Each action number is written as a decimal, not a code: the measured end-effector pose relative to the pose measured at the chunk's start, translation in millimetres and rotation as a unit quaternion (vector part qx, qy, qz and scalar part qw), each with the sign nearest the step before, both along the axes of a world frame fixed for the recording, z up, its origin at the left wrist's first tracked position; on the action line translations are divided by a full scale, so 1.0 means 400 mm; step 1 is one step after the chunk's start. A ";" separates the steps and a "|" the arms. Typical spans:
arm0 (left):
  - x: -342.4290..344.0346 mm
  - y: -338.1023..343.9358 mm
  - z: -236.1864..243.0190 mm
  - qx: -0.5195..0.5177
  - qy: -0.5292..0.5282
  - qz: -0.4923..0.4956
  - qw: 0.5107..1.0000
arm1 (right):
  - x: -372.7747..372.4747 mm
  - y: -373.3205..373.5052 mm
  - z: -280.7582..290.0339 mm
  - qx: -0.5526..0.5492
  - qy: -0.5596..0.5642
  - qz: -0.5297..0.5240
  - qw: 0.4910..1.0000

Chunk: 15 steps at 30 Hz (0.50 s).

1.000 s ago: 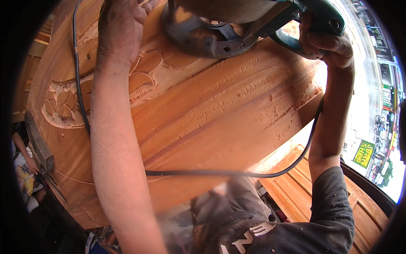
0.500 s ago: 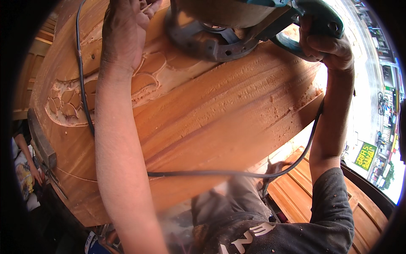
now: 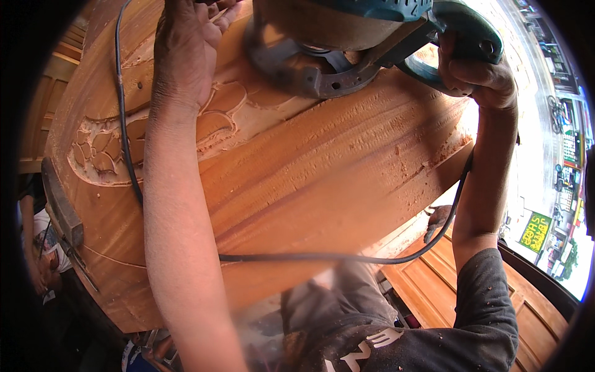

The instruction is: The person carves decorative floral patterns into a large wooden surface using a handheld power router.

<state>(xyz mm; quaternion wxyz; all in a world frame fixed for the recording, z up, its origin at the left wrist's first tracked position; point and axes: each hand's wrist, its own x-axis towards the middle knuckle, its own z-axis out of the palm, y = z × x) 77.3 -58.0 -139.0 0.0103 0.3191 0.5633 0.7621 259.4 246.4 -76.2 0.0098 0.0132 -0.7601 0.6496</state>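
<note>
My right hand [image 3: 483,74] is wrapped round the looped side handle [image 3: 474,31] of a teal-and-grey router [image 3: 353,28]. The router's dark ring base [image 3: 322,87] rests over a large reddish wooden panel [image 3: 322,161]. Left of the router, my left hand [image 3: 186,62] has curled fingers cut off by the top edge; a dark bit shows at them, too little to name. Beneath and beside my left forearm are carved leaf shapes [image 3: 99,152] in a recessed patch. A black cord [image 3: 310,256] crosses the panel under my left forearm and runs to my right arm.
Wood shavings [image 3: 427,158] lie along the panel's right side. A dark metal bar [image 3: 62,204] sits at its left edge. Panelled wooden doors [image 3: 427,273] lie lower right. Another person's arm [image 3: 31,242] shows at far left. A bright street with a yellow-green sign [image 3: 536,229] is beyond.
The router shows slightly lower in the picture, my right hand still on its handle. My left hand has shifted slightly right. The person at far left has changed position.
</note>
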 end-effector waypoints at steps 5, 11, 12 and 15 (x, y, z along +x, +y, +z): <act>0.026 0.009 0.035 0.010 -0.068 0.011 0.998 | 0.000 -0.001 -0.001 0.008 0.008 -0.002 1.000; -0.148 -0.053 -0.064 0.084 -0.157 -0.118 0.977 | -0.001 -0.006 0.000 0.008 0.007 -0.006 1.000; -0.148 -0.068 -0.056 0.074 -0.153 -0.111 0.979 | -0.006 -0.006 -0.007 0.002 0.012 -0.002 1.000; 0.040 0.008 0.043 -0.021 -0.052 0.028 0.998 | 0.008 0.009 -0.007 0.015 0.006 -0.022 1.000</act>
